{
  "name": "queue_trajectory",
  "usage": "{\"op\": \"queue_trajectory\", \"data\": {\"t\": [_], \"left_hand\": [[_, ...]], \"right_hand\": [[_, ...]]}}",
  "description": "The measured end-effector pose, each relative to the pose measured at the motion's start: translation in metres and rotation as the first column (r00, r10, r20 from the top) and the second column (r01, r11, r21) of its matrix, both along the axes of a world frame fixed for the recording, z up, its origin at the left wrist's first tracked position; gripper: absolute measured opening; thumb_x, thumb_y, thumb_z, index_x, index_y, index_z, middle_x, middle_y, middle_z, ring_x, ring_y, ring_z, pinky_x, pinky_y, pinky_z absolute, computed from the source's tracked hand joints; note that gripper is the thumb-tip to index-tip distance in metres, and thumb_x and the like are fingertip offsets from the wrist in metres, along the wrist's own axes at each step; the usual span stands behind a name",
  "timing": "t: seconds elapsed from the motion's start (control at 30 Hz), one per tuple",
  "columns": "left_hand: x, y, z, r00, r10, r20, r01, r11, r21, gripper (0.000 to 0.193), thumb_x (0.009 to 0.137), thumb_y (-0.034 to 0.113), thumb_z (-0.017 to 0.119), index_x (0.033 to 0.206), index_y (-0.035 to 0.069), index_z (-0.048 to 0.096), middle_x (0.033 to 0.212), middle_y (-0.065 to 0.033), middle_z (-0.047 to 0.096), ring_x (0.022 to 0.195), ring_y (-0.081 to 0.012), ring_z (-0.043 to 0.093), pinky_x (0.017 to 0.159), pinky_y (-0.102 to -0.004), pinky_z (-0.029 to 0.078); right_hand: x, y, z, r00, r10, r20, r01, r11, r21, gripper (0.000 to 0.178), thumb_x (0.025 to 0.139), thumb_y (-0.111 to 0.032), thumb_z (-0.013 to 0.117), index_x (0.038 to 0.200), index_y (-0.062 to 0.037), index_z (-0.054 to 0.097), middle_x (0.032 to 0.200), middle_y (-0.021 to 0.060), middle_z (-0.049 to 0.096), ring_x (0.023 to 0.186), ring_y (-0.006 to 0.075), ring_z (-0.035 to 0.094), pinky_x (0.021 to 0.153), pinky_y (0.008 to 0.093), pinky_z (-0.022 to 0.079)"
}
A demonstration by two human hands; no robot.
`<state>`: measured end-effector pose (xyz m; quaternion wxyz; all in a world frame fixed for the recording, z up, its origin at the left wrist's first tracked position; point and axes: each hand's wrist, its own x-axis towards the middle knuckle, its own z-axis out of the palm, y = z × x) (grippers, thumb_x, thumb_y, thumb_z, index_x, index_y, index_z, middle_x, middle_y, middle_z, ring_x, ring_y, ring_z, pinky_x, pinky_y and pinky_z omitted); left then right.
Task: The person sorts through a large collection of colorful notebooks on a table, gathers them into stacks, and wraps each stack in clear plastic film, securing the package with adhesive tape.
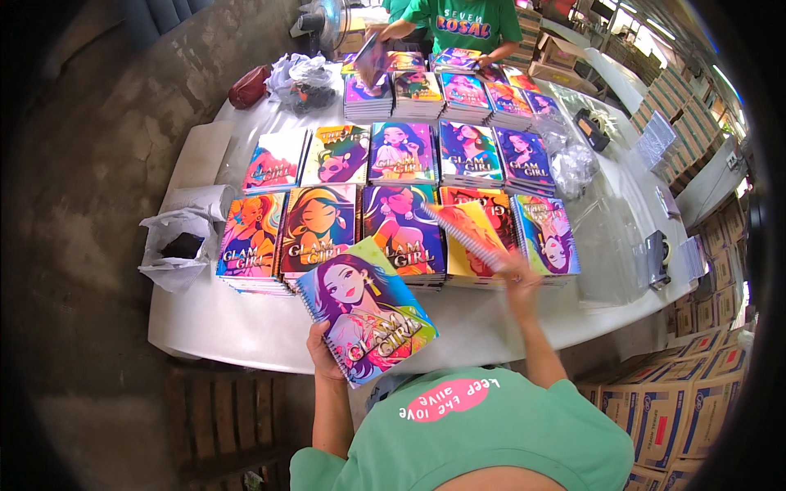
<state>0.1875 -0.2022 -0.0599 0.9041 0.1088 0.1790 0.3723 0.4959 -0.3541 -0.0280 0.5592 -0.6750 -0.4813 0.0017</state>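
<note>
My left hand is closed on the spiral edge of a notebook, its cover showing a dark-haired figure on blue and green. That notebook is tilted in front of the table's near edge. Over the near row of stacks, my right hand grips an orange-yellow spiral notebook, slanted and slightly blurred. Beneath it lies a yellow-and-red notebook stack, partly covered. Beside that are a stack with a green-haired figure on the right and a purple-covered stack on the left.
More notebook stacks stand in rows across the white table. At the far side a person in a green shirt handles a notebook. Crumpled plastic, a tape dispenser and cardboard boxes are on the right; a fan stands behind.
</note>
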Motion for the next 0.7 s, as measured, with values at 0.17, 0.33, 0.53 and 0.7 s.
{"op": "queue_trajectory", "data": {"t": [0.17,0.33,0.53,0.7], "left_hand": [[0.019,-0.014,0.031,1.000,-0.015,-0.015,0.013,0.996,-0.087,0.079,0.079,0.066,0.049,0.128,0.004,0.046,0.122,-0.0147,0.055,0.106,-0.0313,0.056,0.093,-0.0464,0.045],[-0.002,-0.023,0.013,0.866,-0.129,0.484,0.092,0.991,0.101,0.086,0.073,0.059,0.061,0.132,-0.001,0.041,0.131,-0.0204,0.048,0.116,-0.0328,0.051,0.097,-0.0458,0.042],[-0.043,-0.055,-0.009,0.944,0.038,0.328,-0.050,0.998,0.026,0.067,0.058,0.015,0.049,0.121,-0.006,0.047,0.113,-0.0238,0.058,0.097,-0.0361,0.060,0.089,-0.0455,0.049],[-0.079,-0.049,-0.011,0.932,0.239,0.273,-0.245,0.969,-0.014,0.066,0.056,0.012,0.050,0.120,-0.006,0.046,0.109,-0.0232,0.060,0.096,-0.0371,0.060,0.088,-0.0463,0.049]], "right_hand": [[0.020,0.041,0.081,0.425,0.900,-0.102,-0.706,0.400,0.585,0.019,0.081,-0.004,0.063,0.100,-0.0043,0.066,0.101,0.0149,0.066,0.095,0.0255,0.062,0.085,0.0347,0.047],[-0.027,0.135,0.104,0.379,0.919,0.107,-0.854,0.392,-0.343,0.034,0.080,-0.013,0.066,0.114,-0.0115,0.063,0.112,0.0141,0.062,0.106,0.0271,0.058,0.095,0.0443,0.040],[-0.063,0.144,0.019,0.807,0.451,0.380,-0.318,0.876,-0.363,0.054,0.076,-0.010,0.066,0.127,-0.0140,0.051,0.130,0.0120,0.050,0.119,0.0273,0.049,0.100,0.0468,0.036],[-0.058,0.102,-0.028,0.834,0.387,0.393,-0.202,0.878,-0.435,0.047,0.079,-0.016,0.068,0.123,-0.0102,0.055,0.128,0.0117,0.053,0.121,0.0262,0.049,0.098,0.0436,0.039]]}}
